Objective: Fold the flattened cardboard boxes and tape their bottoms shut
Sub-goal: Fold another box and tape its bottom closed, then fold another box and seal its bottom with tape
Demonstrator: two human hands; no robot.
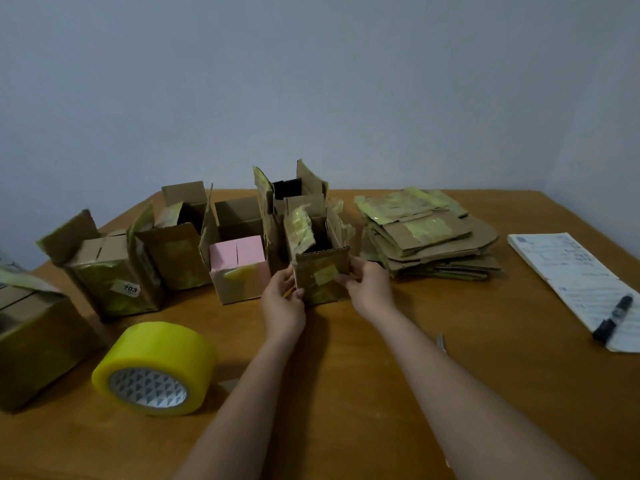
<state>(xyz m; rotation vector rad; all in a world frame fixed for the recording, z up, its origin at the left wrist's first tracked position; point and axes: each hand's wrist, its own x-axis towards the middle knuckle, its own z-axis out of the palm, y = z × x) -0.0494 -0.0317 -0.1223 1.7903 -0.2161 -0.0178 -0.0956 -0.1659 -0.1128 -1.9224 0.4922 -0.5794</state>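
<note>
Small box (320,271) upright, mouth upward

- A plain pale blue-grey wall (311,81) fills the upper half of the view, bare and evenly coloured.
- A wooden table (433,323) with a warm brown top stands against it; its far edge meets the wall.
- The light is dim and soft, with faint shadows on the tabletop.

Black marker (612,317) on white paper pad (568,271), wooden table (433,341)
</note>
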